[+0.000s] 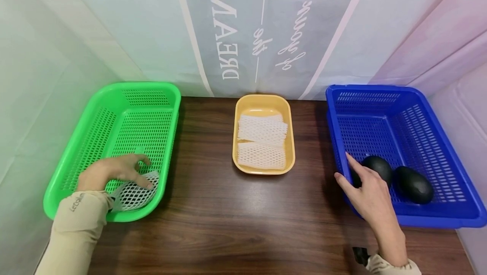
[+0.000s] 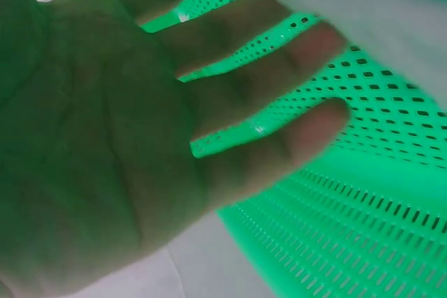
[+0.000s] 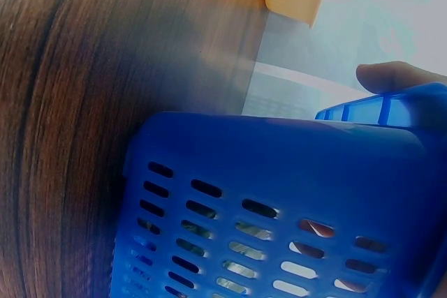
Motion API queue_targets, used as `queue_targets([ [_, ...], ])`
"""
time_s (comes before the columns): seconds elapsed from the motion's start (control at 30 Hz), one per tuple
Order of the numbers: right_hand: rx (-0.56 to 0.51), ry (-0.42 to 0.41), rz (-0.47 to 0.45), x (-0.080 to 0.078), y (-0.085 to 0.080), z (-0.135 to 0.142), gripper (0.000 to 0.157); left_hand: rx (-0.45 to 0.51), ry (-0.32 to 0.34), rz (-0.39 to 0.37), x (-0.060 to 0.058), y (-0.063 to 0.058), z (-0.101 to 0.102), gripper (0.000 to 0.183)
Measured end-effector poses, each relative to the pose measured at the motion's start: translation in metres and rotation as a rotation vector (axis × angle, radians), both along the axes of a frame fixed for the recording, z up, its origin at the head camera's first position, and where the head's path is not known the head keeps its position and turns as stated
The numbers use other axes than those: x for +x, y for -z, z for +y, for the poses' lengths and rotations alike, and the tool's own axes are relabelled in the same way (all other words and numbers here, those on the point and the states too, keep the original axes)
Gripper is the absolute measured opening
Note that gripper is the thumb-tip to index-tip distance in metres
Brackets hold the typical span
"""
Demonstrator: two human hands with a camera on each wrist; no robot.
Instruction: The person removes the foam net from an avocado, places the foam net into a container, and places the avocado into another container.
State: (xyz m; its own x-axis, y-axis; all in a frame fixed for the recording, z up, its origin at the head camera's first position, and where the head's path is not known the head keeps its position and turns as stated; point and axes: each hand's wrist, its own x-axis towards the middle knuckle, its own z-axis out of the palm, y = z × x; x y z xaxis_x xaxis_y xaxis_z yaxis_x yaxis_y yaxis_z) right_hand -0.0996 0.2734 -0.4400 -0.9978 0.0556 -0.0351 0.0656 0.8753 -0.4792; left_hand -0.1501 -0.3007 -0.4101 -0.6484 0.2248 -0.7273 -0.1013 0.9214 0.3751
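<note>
In the head view, my left hand (image 1: 118,168) is inside the green basket (image 1: 173,139), over a dark item in a white foam net (image 1: 138,194). The left wrist view shows its fingers (image 2: 237,99) spread and fairly straight, beside the blurred white net (image 2: 377,22). My right hand (image 1: 369,192) is at the left rim of the blue basket (image 1: 338,139), thumb outside, the other fingers partly hidden. Under and beside it lie dark oval fruits resembling avocados, one (image 1: 376,168) close to the fingers and another (image 1: 414,185) to the right. The right wrist view shows the thumb (image 3: 394,76) above the rim.
A yellow tray (image 1: 292,139) holding white foam net sleeves (image 1: 261,155) stands between the baskets on the brown wooden table (image 1: 236,220). A printed cloth backdrop (image 1: 266,34) rises behind them.
</note>
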Motion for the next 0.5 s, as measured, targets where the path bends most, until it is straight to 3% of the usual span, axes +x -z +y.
queue_targets([
  [0.5, 0.008, 0.0, -0.007, 0.0001, -0.0002, -0.0003, 0.068, -0.041, -0.039, -0.096, 0.0033, 0.0025, -0.003, 0.084],
])
